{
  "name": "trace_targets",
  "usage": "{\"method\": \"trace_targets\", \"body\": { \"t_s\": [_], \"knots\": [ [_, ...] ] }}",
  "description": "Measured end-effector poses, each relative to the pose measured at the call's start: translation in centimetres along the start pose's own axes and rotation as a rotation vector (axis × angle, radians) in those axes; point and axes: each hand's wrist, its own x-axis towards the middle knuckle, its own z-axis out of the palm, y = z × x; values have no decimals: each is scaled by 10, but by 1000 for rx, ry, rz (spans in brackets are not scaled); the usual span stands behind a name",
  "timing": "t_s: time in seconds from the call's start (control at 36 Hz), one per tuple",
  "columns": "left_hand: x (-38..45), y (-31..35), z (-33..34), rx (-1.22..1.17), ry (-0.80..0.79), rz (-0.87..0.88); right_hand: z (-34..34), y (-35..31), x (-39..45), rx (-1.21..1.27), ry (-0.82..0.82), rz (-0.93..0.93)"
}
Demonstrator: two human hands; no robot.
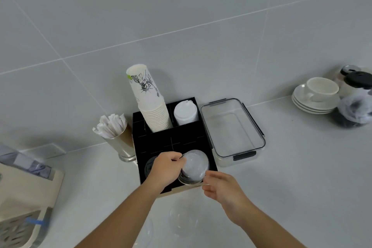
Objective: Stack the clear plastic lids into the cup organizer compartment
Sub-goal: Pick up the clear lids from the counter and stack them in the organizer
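Surface point(281, 177), front: one loose clear lid point(181, 220). Right hand point(220, 186): fingers loosely spread, just beside the stack of clear lids point(194, 167); contact unclear. Left hand point(164, 169): fingertips pinching that stack's rim. Stack: front-right compartment of black cup organizer point(153, 143), beside black lids point(148, 167). Rear compartments: paper cups point(153, 106), white lids point(185, 115).

Wall point(201, 16): large pale grey tiles with thin white grout lines running at a slant; it fills the far, upper half of the view. It meets a smooth pale grey countertop point(291, 177) along a light seam. Small rectangular wall plate point(43, 151) low on the left, just above the counter. Light soft and even, with faint, blurred shadows on the wall.
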Motion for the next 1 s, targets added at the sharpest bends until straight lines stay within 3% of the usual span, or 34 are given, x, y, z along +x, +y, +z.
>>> {"method": "trace_targets", "body": {
  "t_s": [0.53,0.86,1.0],
  "knots": [
    [60,-11,21,184,-208,51,0,8,36,56,38,106],
    [62,-9,22,291,-258,142,-2,14,34,-66,7,-3],
    [63,-9,24,444,-292,183,-2,7,32,-152,-18,-49]
  ]
}}
